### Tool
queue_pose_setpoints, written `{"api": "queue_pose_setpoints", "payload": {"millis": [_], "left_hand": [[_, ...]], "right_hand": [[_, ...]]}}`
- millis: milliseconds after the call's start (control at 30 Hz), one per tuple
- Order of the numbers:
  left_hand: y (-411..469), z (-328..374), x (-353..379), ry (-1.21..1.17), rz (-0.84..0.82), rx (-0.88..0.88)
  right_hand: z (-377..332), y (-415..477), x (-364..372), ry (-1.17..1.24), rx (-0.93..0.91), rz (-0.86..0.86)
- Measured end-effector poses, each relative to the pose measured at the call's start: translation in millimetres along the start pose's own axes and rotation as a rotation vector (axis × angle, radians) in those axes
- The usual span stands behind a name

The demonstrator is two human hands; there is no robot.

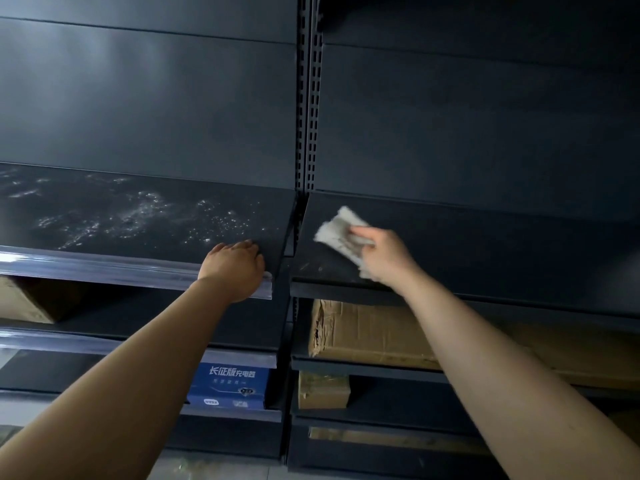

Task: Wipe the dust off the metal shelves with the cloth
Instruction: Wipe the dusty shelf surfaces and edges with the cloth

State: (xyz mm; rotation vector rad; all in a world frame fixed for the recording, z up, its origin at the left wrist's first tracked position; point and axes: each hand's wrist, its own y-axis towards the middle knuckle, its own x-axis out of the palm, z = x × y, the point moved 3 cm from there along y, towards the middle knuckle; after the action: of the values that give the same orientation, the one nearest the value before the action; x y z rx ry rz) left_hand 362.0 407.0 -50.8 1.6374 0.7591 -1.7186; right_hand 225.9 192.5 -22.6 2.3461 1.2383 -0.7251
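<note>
Wiping the right-hand shelf while the left hand steadies on its neighbour.

Nearest, the left hand (235, 268) lies flat and released on the front edge of the left shelf (138, 216), by its right corner; the right hand (388, 254) grasps the cloth (337, 230), pressed near the right shelf's (485, 247) front-left corner. Long overlapping strokes from back edge to front should carry the specks off cleanly. The left shelf shows pale dusty smears. Lower shelves hold cardboard boxes (367, 330) and a blue box (230, 386); dark back panels (145, 98) rise behind.
</note>
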Motion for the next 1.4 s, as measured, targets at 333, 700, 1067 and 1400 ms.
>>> {"api": "queue_pose_setpoints", "payload": {"millis": [333, 700, 1067, 1400], "left_hand": [[-2.8, 0.1, 0.7, -0.077, 0.015, -0.011], [-3.9, -0.5, -2.9, -0.068, -0.008, 0.021], [-0.3, -18.1, -1.2, -0.136, -0.015, 0.068], [4.1, -29.8, -2.0, -0.281, -0.059, 0.048]], "right_hand": [[32.0, -33.1, -5.5, -0.461, 0.150, 0.118], [-10.0, -28.9, 27.9, 0.105, 0.088, 0.067], [1.3, -28.2, 43.5, -0.410, 0.019, 0.040], [-42.8, -47.2, 85.8, -0.134, -0.140, -0.176]]}}
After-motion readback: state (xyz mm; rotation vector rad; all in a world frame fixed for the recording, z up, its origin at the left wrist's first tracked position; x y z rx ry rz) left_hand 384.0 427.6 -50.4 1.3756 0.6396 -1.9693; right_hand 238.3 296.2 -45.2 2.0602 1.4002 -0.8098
